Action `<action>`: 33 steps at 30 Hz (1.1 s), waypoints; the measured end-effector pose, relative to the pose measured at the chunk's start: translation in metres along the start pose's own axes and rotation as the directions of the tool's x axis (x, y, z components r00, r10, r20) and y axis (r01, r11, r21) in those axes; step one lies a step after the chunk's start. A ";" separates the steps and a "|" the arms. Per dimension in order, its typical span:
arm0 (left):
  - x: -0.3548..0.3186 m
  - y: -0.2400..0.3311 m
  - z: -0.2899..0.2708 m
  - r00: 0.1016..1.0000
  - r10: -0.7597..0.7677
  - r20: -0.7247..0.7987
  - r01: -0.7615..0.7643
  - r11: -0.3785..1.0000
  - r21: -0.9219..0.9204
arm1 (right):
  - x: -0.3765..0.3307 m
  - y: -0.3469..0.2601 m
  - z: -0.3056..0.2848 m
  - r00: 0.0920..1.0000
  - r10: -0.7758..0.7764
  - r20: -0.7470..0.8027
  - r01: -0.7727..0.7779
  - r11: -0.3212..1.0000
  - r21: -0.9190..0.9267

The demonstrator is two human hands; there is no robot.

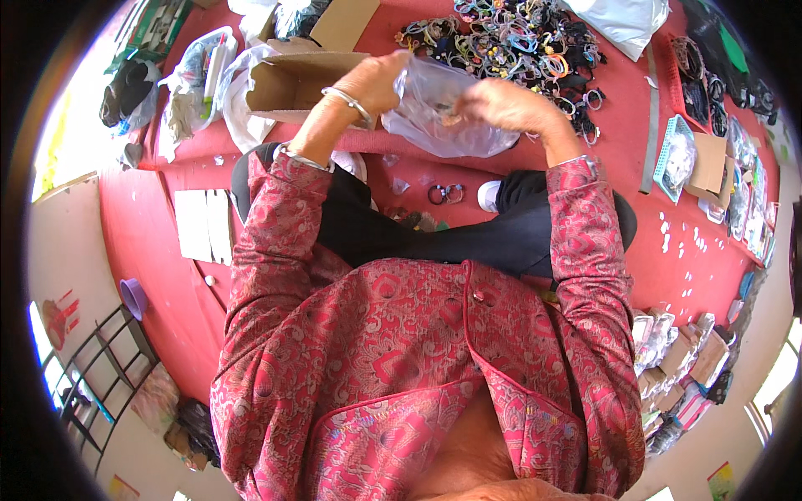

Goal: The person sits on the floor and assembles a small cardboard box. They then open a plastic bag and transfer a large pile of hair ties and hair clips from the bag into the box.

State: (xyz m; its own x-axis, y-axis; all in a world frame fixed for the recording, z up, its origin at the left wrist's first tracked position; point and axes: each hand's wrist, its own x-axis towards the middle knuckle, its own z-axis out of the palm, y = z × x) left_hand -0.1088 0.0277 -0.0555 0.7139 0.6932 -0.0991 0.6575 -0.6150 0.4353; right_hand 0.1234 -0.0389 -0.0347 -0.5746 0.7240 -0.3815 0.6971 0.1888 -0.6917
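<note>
A clear plastic bag (447, 125) hangs spread between my hands, above my crossed legs. My left hand (373, 83), with a silver bangle at the wrist, is closed on the bag's upper left edge. At the bag's right side is my right hand (501, 107); its fingers are smeared by motion, so whether they grip anything cannot be told. Something small and brownish (449, 108) shows blurred at the bag near these fingertips. Just beyond the bag lies a big heap of colourful hair ties (535, 50). Two hair ties (445, 194) rest on the red cloth between my legs.
An open cardboard box (292, 83) stands beside my left hand. Further left is a white tub (200, 79) with bagged things. To the right are a light blue basket (675, 159), a red basket (689, 88) and scattered white bits (685, 246). A white sheet (203, 225) lies at left.
</note>
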 end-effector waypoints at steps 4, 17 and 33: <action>0.013 -0.023 -0.031 0.900 0.022 -0.435 -0.105 0.980 -0.169 | -0.025 -0.017 -0.039 0.860 0.191 -0.472 0.041 0.898 0.438; 0.016 -0.028 -0.035 0.884 -0.307 -0.353 0.217 0.937 -0.272 | -0.041 0.019 -0.060 0.509 0.415 -0.754 -0.036 0.885 0.463; -0.046 -0.031 -0.117 0.394 -0.489 -0.778 -0.414 0.661 -0.625 | 0.132 -0.056 0.061 0.817 0.562 -0.131 -0.350 0.663 0.662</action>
State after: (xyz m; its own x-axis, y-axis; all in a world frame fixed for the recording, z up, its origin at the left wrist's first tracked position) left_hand -0.1902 0.0587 0.0397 -0.2280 0.8663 0.4445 -0.0115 -0.4589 0.8884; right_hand -0.0180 0.0056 -0.0837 -0.0211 0.7845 -0.6198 0.3792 -0.5673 -0.7310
